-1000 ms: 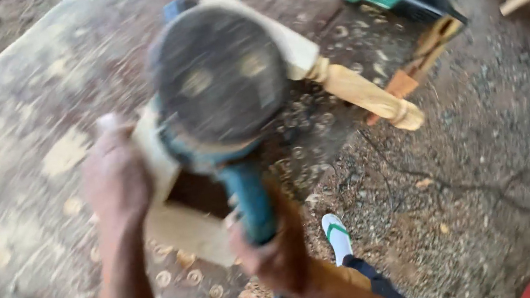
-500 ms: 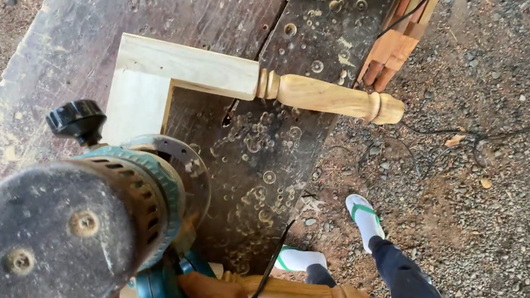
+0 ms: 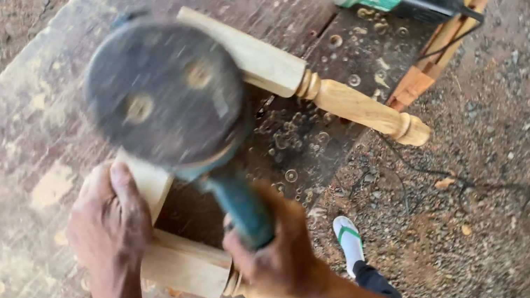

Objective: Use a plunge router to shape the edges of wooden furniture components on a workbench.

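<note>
Centre frame: my right hand (image 3: 274,254) grips the sander (image 3: 168,93) handle, disc above the wooden frame (image 3: 177,262); left hand (image 3: 107,224) presses flat on it, nearer.

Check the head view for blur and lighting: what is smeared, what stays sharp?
Head view: the sander's disc is motion-blurred, close to the lens; the left hand on the wooden frame and the right hand on the teal handle are slightly soft. The turned leg and gravel ground read sharper. Light is even daylight, no glare.
</note>
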